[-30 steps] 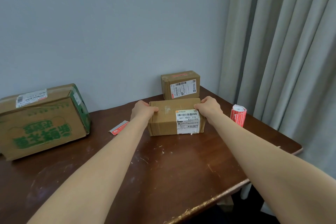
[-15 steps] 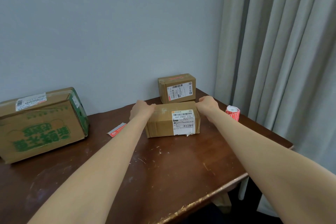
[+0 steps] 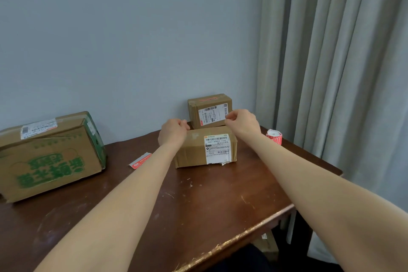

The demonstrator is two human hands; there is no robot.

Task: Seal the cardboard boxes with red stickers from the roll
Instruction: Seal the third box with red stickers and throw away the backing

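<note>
Both hands are lifting off the middle cardboard box [image 3: 205, 148] that they were pressing a second ago. Right hand [image 3: 241, 125] is now hovering above its far right corner, fingertips pinched together on nothing visible; left hand [image 3: 174, 131] is curling loosely at the far left corner. Its white label is reading "507-P802 170". Sticker roll [image 3: 274, 136] is standing to the right; a loose red sticker [image 3: 140, 160] is lying left.
</note>
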